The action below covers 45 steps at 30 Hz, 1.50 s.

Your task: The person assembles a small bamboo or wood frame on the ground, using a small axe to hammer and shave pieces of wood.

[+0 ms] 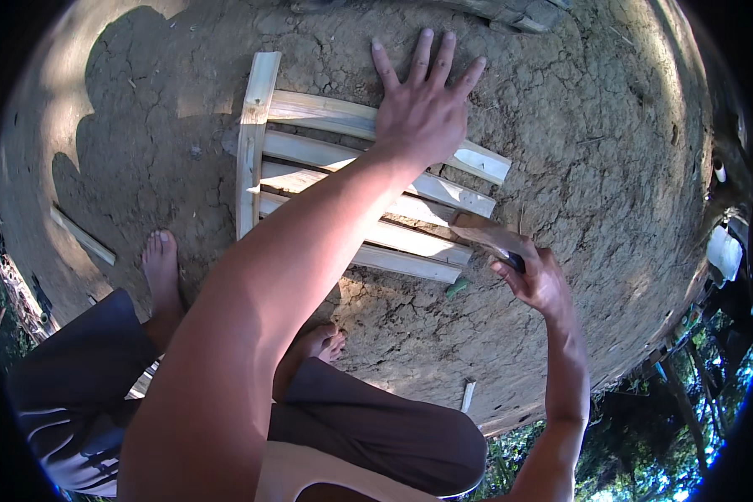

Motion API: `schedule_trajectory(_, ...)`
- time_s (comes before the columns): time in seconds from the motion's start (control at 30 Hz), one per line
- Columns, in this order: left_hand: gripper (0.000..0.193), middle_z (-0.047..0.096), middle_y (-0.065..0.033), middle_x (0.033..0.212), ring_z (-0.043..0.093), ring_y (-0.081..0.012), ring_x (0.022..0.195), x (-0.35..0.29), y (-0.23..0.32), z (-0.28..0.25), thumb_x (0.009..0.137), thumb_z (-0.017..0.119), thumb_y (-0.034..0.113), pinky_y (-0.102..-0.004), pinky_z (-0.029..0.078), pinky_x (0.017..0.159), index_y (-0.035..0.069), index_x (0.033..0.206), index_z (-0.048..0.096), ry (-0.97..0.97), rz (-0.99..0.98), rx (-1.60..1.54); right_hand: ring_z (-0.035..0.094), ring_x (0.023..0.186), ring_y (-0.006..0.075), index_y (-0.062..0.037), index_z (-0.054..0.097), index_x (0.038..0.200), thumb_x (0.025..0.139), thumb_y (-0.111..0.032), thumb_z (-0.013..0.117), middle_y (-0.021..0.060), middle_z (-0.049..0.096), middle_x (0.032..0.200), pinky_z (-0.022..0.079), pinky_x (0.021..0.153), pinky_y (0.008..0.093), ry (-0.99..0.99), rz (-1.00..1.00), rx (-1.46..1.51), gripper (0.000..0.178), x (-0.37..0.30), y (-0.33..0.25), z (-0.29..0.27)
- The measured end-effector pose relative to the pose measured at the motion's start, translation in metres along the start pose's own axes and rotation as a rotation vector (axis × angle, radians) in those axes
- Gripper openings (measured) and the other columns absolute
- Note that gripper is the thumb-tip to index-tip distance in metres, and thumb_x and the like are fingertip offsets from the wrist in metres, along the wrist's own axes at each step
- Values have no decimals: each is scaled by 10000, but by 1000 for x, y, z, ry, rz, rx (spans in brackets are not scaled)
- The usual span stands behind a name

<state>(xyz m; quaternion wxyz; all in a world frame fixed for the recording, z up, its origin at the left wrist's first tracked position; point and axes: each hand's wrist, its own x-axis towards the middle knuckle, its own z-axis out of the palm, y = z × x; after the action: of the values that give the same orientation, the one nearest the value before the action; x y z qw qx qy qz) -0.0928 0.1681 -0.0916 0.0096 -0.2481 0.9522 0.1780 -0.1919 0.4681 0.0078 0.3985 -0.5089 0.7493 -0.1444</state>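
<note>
Split bamboo slats lie on the ground as a flat rack. One long crosspiece (257, 138) runs over the left ends of several slats (318, 153) that stretch rightward. My left hand (422, 109) is palm down with fingers spread, pressing across the top slat (322, 111); its fingertips reach the soil beyond. By the right ends of the lower slats, my right hand (537, 276) is closed around a brown, flat-ended tool (474, 224) with a dark part showing at the fingers. Its exact kind is unclear. My left forearm hides the middle of the slats.
Dry, cracked soil (611, 201) surrounds the rack. My bare feet (161, 263) are near its lower left. A loose bamboo strip (82, 234) lies at far left, and a small green piece (457, 289) sits below the slat ends. A wooden piece (519, 12) lies at the top edge.
</note>
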Motion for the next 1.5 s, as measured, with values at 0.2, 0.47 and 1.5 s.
schedule_trajectory(0.2,617,190,-170,1749,113,-392,1625,-3,-1,-2,1067,440,312,-855,-40,1152,301,1668,302,-9,7,-16,734,678,373,-95,638,1188,917,-453,793,117,701,693,568,640,459,-111,211,87,475,19,-36,-25)
schedule_trajectory(0.47,610,191,-161,1750,133,-397,1620,0,-1,-3,1077,416,338,-854,-35,1154,306,1671,287,-27,14,8,718,628,318,-122,650,1156,867,-479,828,90,666,643,544,545,443,-137,54,-135,492,18,-3,-23)
schedule_trajectory(1.5,640,189,-138,1753,110,-419,1619,-2,0,-2,1055,450,323,-849,16,1167,383,1666,270,-62,61,38,695,596,277,-74,646,982,912,-650,686,74,633,691,573,530,414,15,-119,-383,581,44,5,-65)
